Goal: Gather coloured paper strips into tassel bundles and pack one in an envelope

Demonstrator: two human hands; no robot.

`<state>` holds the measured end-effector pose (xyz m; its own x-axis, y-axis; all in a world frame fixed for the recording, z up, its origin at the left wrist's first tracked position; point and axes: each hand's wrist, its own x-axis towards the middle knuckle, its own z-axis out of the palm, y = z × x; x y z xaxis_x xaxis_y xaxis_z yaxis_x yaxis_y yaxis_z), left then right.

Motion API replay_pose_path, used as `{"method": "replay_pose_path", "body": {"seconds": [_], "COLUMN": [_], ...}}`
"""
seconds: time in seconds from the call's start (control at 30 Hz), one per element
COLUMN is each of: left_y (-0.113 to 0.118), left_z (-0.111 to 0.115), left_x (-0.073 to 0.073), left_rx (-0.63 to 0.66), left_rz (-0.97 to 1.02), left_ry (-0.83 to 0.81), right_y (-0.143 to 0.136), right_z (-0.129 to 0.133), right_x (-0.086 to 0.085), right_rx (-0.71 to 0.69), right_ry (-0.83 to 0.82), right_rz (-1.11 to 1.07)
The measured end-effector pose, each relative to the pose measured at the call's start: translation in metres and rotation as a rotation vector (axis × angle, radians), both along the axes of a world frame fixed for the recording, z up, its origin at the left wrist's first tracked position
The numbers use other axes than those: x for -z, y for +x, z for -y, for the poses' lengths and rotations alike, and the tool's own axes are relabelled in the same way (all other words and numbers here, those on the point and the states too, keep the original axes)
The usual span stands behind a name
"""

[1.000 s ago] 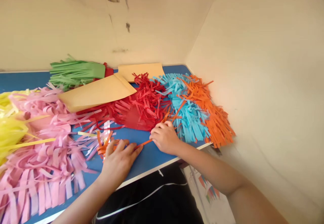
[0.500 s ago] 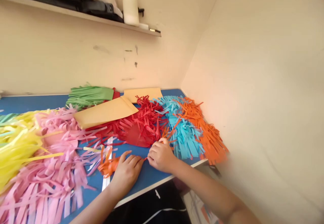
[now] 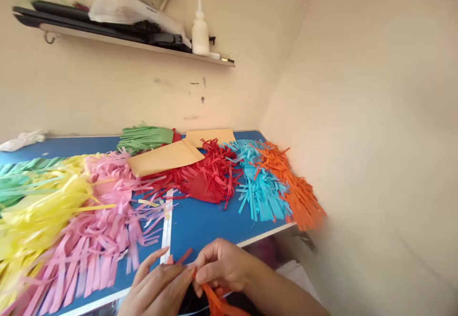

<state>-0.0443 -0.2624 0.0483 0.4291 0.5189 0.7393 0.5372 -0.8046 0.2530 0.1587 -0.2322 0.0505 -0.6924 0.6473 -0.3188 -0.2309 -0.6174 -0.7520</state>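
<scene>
Close to my body, at the table's front edge, a strip of orange fringed tissue paper (image 3: 217, 301) is pinched between my two hands, its cut ends hanging down. My right hand (image 3: 227, 267) is closed, thumb and forefinger gripping the paper where it is bunched narrow. My left hand (image 3: 159, 287) meets it there, its fingertips pressed together on the same paper and the forefinger raised. Past my hands on the blue table (image 3: 200, 225) lie red fringed paper (image 3: 207, 185) and light blue fringed paper (image 3: 263, 194).
Orange fringe (image 3: 298, 192) overhangs the table's right end. Pink (image 3: 96, 239) and yellow fringes (image 3: 53, 201) cover the left side. A green fringe (image 3: 145, 137) and tan envelopes (image 3: 166, 158) lie at the back. Above, a wall shelf (image 3: 143, 45) carries a white squeeze bottle (image 3: 200, 35).
Both hands have drawn back from the tabletop toward my body, bringing the orange paper strip with them. The view has shifted, showing more of the shelf and the left side.
</scene>
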Motion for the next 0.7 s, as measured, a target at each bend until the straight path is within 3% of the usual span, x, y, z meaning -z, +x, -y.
{"method": "replay_pose_path", "body": {"seconds": [0.1,0.23,0.4,0.5,0.7], "left_y": [0.0,0.01,0.014,0.011,0.003], "left_z": [0.006,0.013,0.013,0.014,0.009], "left_x": [0.0,0.0,0.018,0.029,0.029], "left_rx": [-0.107,-0.255,-0.219,-0.303,-0.198], "left_rz": [0.061,0.306,0.412,0.444,0.437], "left_ry": [-0.112,-0.326,-0.481,-0.517,-0.454], "right_y": [-0.017,-0.035,-0.048,-0.054,-0.064], "right_z": [0.01,0.015,0.008,0.002,-0.005], "right_x": [0.017,0.022,0.017,0.015,0.017], "right_rx": [0.184,0.358,0.389,0.412,0.53], "right_ry": [-0.014,0.001,0.021,0.007,0.118], "right_rz": [-0.03,-0.045,-0.076,-0.129,-0.115]}}
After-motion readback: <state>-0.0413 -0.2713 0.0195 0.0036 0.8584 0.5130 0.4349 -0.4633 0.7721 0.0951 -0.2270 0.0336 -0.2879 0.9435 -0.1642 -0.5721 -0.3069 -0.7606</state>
